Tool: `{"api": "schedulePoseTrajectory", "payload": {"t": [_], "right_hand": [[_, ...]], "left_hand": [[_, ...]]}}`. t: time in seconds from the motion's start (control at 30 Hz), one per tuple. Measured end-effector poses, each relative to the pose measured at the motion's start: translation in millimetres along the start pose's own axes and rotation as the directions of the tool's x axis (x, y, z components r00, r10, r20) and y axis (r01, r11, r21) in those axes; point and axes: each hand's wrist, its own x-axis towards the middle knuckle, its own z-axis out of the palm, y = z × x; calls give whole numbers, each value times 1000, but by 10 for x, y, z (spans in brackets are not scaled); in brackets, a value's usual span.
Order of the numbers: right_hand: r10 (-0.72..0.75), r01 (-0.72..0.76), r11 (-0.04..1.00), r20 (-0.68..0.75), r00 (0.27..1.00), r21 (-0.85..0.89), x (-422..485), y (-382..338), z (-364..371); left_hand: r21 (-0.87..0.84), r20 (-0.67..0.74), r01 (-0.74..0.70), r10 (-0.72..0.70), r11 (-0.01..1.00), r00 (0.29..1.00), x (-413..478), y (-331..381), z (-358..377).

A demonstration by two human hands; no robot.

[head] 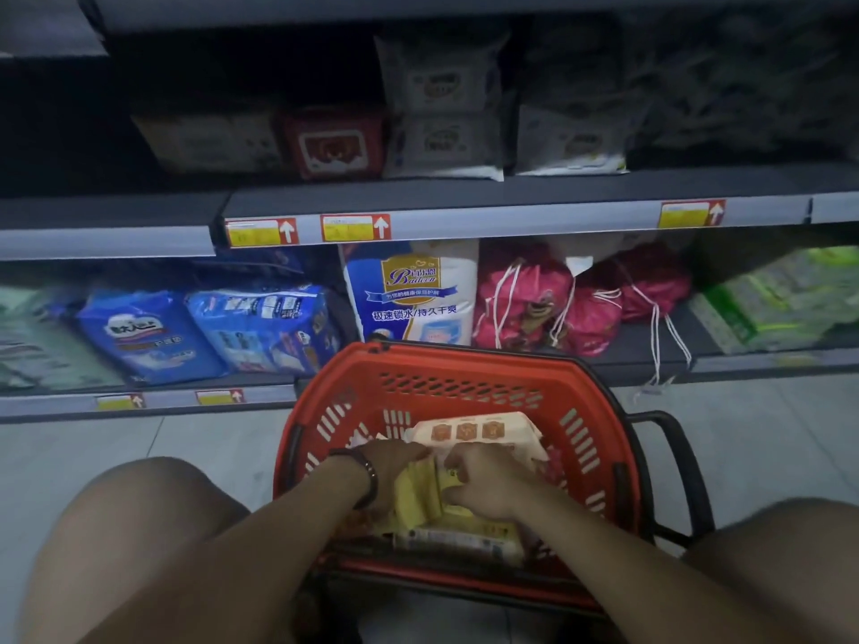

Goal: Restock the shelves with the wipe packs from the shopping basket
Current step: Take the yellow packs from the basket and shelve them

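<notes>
Knees frame the view, the left knee and right knee spread so the basket stands on the floor between them, within easy reach of both arms and hard against the shelving.

Two shelves face the person. The upper shelf carries wipe packs. I count two white packs stacked one on the other, another white one just right of them, one red pack to their left and a cream one beyond that; the far right is too dark to count. This looks like the restocking spot, with bare room along its front edge. The lower shelf holds two blue packs, one tall white-and-blue pack, a cluster of pink drawstring bags and green packs at the right end.

Inside the basket, the stock still waits. The yellow packs stand on edge, at least two of them, pressed together. The left hand and right hand clasp them from either side, fingers curled round them, likely to lift the bunch in one go. One pale pack with three orange squares lies toward the far wall, and one flat pack lies by the near wall.

Three price tags sit on the upper rail and two on the lower. One dark wristband circles the left wrist.
</notes>
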Motion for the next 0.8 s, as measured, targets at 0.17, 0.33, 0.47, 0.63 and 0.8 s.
{"api": "schedulePoseTrajectory", "payload": {"t": [0.17, 0.33, 0.47, 0.63, 0.8], "right_hand": [[1, -1, 1000, 7, 1000, 18, 35, 33, -11], [-19, 17, 997, 23, 1000, 80, 34, 54, -42], [-91, 82, 969, 30, 995, 231, -18, 21, -100], [-116, 122, 905, -41, 992, 408, -90, -83, -234], [-41, 103, 645, -101, 994, 757, -89, -43, -585]], "left_hand": [[55, -54, -1, 4, 998, 999, 56, -76, 82], [191, -66, -7, 20, 981, 998, 9, -61, 40], [-239, -148, -17, -19, 971, 989, -115, -113, -110], [-575, -313, -257, 81, 777, 946, -352, -11, -465], [-730, -451, -388, 30, 563, 892, -530, -2, -692]]}}
